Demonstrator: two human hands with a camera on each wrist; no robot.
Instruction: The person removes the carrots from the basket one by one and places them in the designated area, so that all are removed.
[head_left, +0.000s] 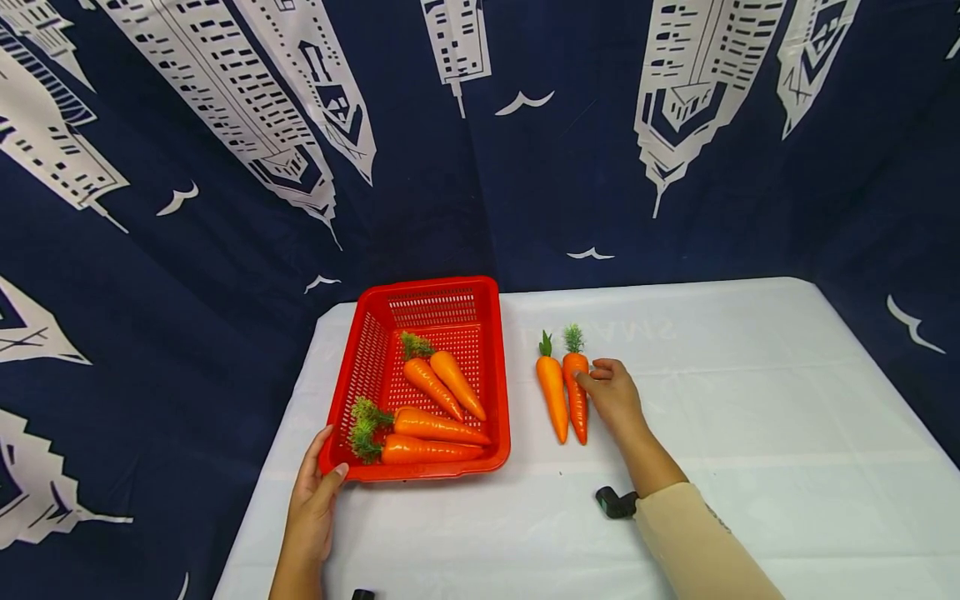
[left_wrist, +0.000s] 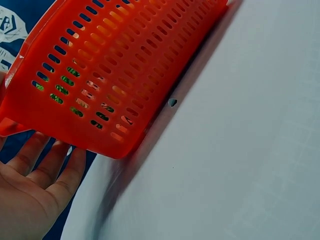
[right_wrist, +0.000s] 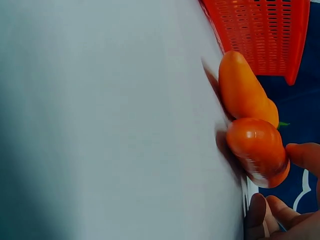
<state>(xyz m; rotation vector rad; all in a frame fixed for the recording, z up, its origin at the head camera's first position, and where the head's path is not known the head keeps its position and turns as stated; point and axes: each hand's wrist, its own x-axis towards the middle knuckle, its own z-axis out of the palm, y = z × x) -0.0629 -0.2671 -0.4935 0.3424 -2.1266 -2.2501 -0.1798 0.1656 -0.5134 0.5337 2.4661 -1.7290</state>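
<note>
A red plastic basket (head_left: pixel 495 367) with slotted walls holds several orange carrots (head_left: pixel 435 423) with green tops. My left hand (head_left: pixel 311 500) grips its near left corner, thumb at the rim and fingers on the outer wall; the left wrist view shows those fingers (left_wrist: pixel 65 180) against the basket's end. To the right of the basket, two carrots lie side by side on the white table. My right hand (head_left: pixel 615 396) is at the right-hand, redder carrot (head_left: pixel 578 408), thumb touching it and fingers beside it, not closed round it. The lighter carrot (head_left: pixel 552 392) lies just left of that one.
The white-covered table (head_left: pixel 750 400) extends to the right and toward me. A small black object (head_left: pixel 617 503) shows by my right wrist, and another dark piece (head_left: pixel 363 594) at the lower frame edge. Behind hangs a navy cloth (head_left: pixel 555 183) printed with white buildings.
</note>
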